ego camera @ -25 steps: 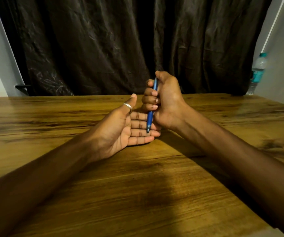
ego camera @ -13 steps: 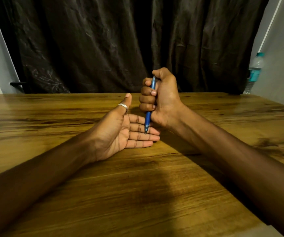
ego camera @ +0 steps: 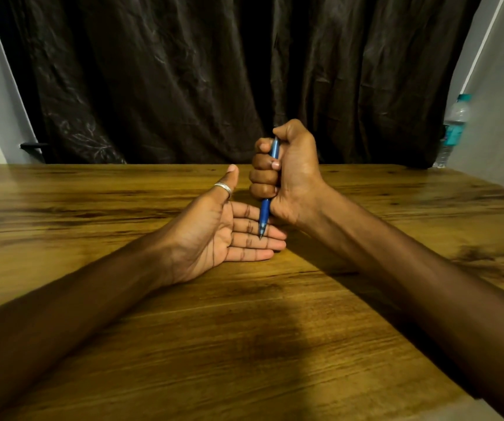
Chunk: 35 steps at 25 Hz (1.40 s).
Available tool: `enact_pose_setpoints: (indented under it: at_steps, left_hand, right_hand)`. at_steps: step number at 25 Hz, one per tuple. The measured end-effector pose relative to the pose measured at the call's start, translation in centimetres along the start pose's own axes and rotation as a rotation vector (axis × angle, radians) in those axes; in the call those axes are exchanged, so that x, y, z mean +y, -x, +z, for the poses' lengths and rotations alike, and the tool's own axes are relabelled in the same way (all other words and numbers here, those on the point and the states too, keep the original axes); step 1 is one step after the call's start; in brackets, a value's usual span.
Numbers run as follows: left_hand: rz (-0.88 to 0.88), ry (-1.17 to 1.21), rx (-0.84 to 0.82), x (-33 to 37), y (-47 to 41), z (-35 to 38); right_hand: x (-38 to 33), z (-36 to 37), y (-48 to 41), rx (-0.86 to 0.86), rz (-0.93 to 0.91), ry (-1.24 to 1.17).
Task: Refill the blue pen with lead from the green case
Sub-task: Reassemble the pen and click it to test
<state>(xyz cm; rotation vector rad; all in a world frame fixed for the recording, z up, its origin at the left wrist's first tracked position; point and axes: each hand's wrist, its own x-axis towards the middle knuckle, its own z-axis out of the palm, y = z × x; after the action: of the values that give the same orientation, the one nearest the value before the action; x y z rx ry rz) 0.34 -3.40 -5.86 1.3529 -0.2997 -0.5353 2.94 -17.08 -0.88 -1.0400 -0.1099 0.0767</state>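
Since the earlier frames little has shifted: the right fist and pen have been carried slightly lower and nearer the open palm, and the pen tip now sits over the left fingers rather than beside them. At left, the left hand (ego camera: 211,238) is laid palm-up on the wooden table (ego camera: 92,208), fingers extended and pressed together, thumb raised and bearing a silver ring (ego camera: 223,187); nothing is held in it. Just to its right, the right hand (ego camera: 287,174) is closed in a fist around the blue pen (ego camera: 265,212), which is held nearly upright, tip down, the thumb set over the top end. The tip appears to touch or hover just above the left fingers; contact cannot be confirmed. The green case is not seen anywhere in view. The step is judged to be clicking the pen to check lead feed into the palm. For a clean result, the pen should be kept vertical, the thumb pressed straight down on the cap, and the palm kept flat beneath so that any lead is caught. At far right, a water bottle (ego camera: 454,129) stands by the wall, well apart.
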Motion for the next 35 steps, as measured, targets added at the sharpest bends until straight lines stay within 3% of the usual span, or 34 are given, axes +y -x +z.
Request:
enact_pose_setpoints:
  at_steps: [35]
  left_hand:
    - [-0.01, 0.005, -0.065, 0.05, -0.24, -0.19]
  right_hand:
    - [-0.24, 0.11, -0.07, 0.021, -0.035, -0.018]
